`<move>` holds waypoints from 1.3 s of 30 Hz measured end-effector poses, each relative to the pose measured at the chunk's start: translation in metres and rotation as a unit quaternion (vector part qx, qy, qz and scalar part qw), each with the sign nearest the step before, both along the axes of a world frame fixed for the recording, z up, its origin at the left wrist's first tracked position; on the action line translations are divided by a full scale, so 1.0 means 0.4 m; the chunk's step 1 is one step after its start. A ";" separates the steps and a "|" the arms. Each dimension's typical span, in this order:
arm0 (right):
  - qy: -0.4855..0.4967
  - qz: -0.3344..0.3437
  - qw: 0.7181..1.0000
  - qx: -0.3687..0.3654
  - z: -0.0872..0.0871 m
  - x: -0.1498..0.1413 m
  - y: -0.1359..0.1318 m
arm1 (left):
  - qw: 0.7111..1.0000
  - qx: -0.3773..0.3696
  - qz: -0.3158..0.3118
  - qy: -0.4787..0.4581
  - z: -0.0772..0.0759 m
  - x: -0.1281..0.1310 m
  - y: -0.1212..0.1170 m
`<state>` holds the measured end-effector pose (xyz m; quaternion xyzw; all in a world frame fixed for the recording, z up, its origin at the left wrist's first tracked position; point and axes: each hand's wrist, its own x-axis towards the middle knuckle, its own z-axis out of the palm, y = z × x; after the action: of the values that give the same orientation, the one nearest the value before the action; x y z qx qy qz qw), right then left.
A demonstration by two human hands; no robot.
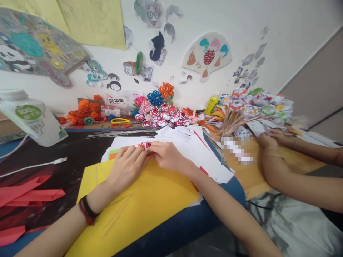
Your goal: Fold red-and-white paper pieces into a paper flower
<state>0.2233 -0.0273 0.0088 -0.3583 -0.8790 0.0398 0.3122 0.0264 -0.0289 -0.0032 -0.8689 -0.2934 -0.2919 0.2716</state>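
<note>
Both my hands meet over the top of a yellow paper sheet (158, 200), fingers closed around a small red and white paper flower (146, 144). My left hand (130, 160) grips it from the left, its fingers bent, a dark band on the wrist. On the other side my right hand (167, 155) pinches the flower between thumb and fingers. Much of the flower is hidden by the fingers. White paper sheets (214, 164) lie just beyond and to the right. Several thin sticks (118, 214) rest on the yellow sheet.
Finished red and white paper flowers (166, 116) crowd the back edge, near yellow-handled scissors (120, 123) and thin wires (120, 132). Red paper strips (29, 194), a white cable (57, 161) and a white bottle (37, 117) are left. A co-worker's hands (270, 141) hold paper at right.
</note>
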 end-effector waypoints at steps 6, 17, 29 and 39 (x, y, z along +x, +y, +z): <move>0.001 0.005 1.000 0.005 -0.004 -0.001 0.002 | 1.000 0.001 0.003 0.011 -0.001 -0.001 0.000; -0.001 -0.010 1.000 0.015 -0.001 -0.001 -0.003 | 1.000 0.006 -0.005 0.007 0.001 0.001 0.000; 0.417 -0.044 0.819 -0.392 0.028 -0.015 0.015 | 0.982 0.067 -0.066 -0.162 0.002 -0.017 -0.008; 0.486 0.135 0.622 -0.599 0.022 -0.025 -0.009 | 0.980 0.041 -0.118 -0.156 0.024 -0.008 -0.039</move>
<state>0.2134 -0.0307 0.0175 -0.2715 -0.4195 0.7678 0.4009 0.0233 -0.0443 0.0065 -0.8293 -0.2154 -0.4655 0.2216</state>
